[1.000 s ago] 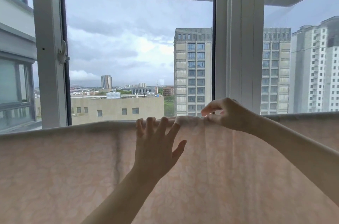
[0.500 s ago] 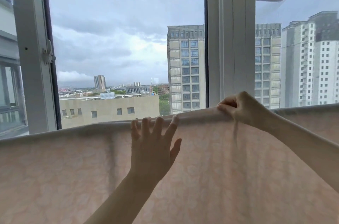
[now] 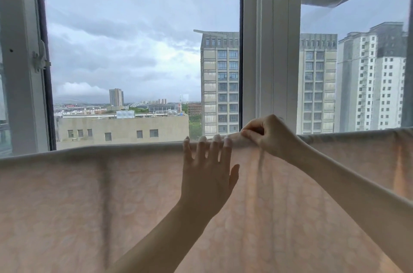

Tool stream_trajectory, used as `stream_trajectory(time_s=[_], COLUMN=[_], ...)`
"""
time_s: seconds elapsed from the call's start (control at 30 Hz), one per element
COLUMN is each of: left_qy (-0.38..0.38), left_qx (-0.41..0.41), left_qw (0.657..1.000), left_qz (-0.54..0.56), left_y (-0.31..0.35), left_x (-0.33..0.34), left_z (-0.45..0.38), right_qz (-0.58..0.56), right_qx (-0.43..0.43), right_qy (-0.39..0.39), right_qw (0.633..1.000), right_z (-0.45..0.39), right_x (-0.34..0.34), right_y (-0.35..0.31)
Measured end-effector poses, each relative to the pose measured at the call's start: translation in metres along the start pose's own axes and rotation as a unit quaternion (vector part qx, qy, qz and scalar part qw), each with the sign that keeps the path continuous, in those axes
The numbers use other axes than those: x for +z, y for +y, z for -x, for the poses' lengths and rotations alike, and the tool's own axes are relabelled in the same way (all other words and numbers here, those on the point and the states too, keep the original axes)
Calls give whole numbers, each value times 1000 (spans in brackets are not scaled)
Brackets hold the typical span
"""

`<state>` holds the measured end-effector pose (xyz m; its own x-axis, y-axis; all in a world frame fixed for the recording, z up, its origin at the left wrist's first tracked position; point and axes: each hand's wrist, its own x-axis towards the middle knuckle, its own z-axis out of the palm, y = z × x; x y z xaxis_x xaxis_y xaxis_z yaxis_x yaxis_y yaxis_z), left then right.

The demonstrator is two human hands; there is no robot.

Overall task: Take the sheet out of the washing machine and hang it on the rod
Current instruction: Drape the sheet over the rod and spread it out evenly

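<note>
A pale pink patterned sheet (image 3: 89, 205) hangs draped over a horizontal rod, which is hidden under its top fold, and fills the lower half of the view. My left hand (image 3: 206, 174) lies flat against the sheet with fingers spread, its fingertips at the top fold. Just to its right, my right hand (image 3: 270, 136) pinches the sheet's top edge between thumb and fingers. The washing machine is out of view.
Right behind the sheet stands a window with white frames: a thick upright post (image 3: 271, 49) in the middle and another frame with a latch (image 3: 40, 60) at the left. City buildings and a cloudy sky lie beyond the glass.
My right hand first slid right along the top fold, then came back beside my left hand, still pinching the sheet. My left hand stays flat on the sheet, its fingertips now at the fold.
</note>
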<state>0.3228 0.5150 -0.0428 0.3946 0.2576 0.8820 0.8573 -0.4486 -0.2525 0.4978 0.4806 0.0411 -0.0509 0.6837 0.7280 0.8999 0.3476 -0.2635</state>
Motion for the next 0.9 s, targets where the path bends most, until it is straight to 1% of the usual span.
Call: stream_trajectory(time_s=[0.1,0.2,0.27,0.37,0.43,0.5,0.57,0.67,0.8,0.9], left_qy=[14,28,25,19,20,24,29,37,49,42], left_qx=[-11,-3,-4,-9,-9,-11,-13,-13,-1,-5], left_qw=[1000,999,999,998,998,998,997,996,995,995], left_qz=[-17,-30,-38,-51,-58,-64,-70,-80,-90,-87], left_y=[9,10,8,6,6,7,9,9,6,13], left_x=[5,8,8,8,8,9,10,11,11,10], left_z=[1,2,-1,-4,-4,-5,-6,-7,-4,-6], right_qz=[8,33,37,27,28,27,30,70,65,59], right_qx=[-24,-41,-36,-13,-14,-25,-36,-41,13,22], right_qy=[-8,-65,-99,-105,-110,-102,-74,-45,-13,-8], right_qw=[1000,996,994,994,993,994,996,996,998,998], right_z=[4,10,13,14,15,15,13,8,9,12], right_x=[-4,-12,-22,-40,-47,-46,-41,-34,-42,-48], right_y=[1,4,11,27,34,36,36,36,51,58])
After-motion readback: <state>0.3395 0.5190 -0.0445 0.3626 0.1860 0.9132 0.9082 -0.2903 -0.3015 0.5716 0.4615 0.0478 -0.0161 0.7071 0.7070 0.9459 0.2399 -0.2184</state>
